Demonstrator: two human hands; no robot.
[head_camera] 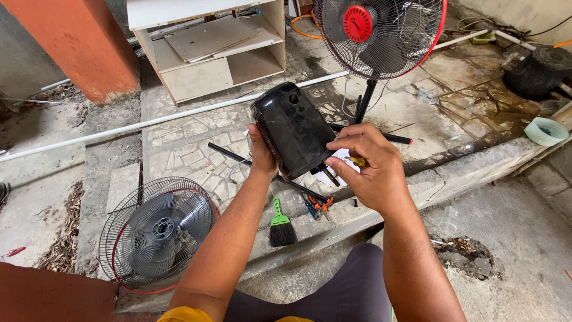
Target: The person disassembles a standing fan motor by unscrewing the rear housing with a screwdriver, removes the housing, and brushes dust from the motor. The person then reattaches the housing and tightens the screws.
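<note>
Below our hands [363,173] the step holds a green-handled brush [280,222] and pliers [319,204], with bare stone between them. Left of our left hand [261,154] the paving lies open as far as the fan cage [156,234]. Ahead, the standing fan [381,36] and white pipe [179,116] block the way.

L hand [260,156] gripping black fan housing [293,130], R hand [364,169] at base (brush [280,223] below)

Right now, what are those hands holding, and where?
The left hand grips the black motor housing by its lower side; the right hand pinches a small yellow piece.
</note>
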